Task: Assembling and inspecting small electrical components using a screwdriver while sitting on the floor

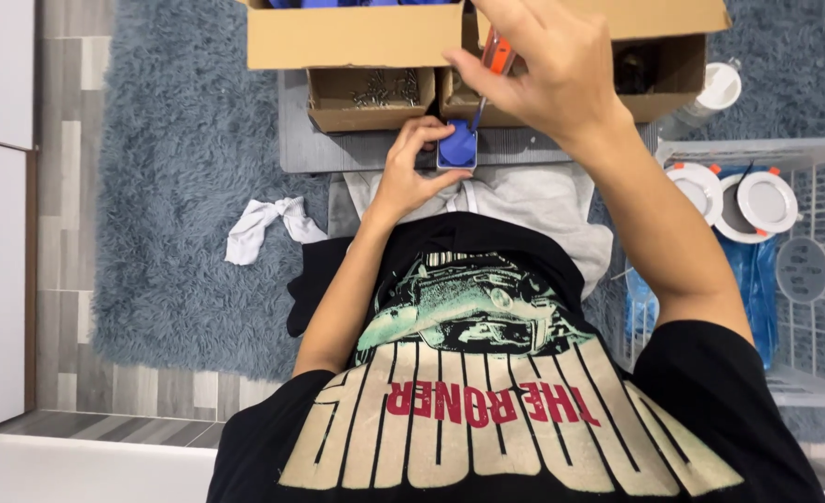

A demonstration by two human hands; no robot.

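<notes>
Left hand (pixel 411 168) pinches a small blue part (pixel 457 147) against the grey board (pixel 357 154), fingers curled round its left edge. Right hand (pixel 547 70) is closed on an orange-handled screwdriver (pixel 496 56), the shaft running down so the tip meets the blue part. Behind the board — two open cardboard boxes: the small box (pixel 371 98) holds a scatter of metal screws; the big box (pixel 617 65) has dark contents too dim to tell. A plain carton (pixel 352 35) sits on top at the left. On the right, a white wire basket (pixel 822 279) holds round white lamps (pixel 766 200) and blue plastic bags. A white cloth (pixel 263 226) lies on the blue rug (pixel 180 186).
</notes>
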